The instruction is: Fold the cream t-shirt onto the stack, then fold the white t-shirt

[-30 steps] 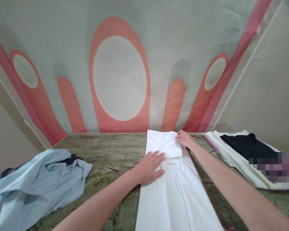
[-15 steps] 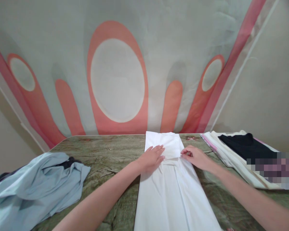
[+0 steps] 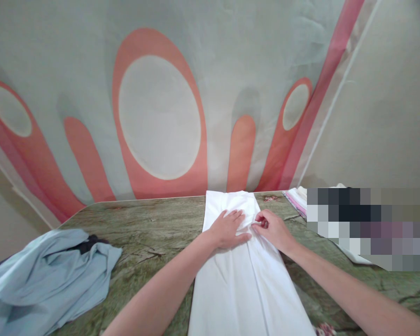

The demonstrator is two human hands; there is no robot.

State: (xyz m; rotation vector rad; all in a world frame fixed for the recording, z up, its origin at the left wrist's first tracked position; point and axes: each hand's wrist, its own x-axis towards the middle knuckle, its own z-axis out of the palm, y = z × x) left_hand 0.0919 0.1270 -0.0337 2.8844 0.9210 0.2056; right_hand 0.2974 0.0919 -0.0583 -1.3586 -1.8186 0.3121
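A long white garment (image 3: 231,289), folded into a narrow strip, lies lengthwise on the table; its exact kind I cannot tell. Its far end is doubled over. My left hand (image 3: 227,229) rests flat on the folded part with the fingers spread. Close beside it, my right hand (image 3: 270,228) pinches the right edge of the white cloth between thumb and fingers.
The wood-patterned table (image 3: 154,233) runs back to a wall hanging (image 3: 217,93) with orange shapes. On the left lies a crumpled pale blue garment (image 3: 56,280) with something dark. A stack of folded clothes (image 3: 296,198), partly blurred out, sits at the right.
My left hand has slid a little to the right across the folded cloth. My right hand has come closer to it, pinching the cloth's edge. The whole view has shifted slightly.
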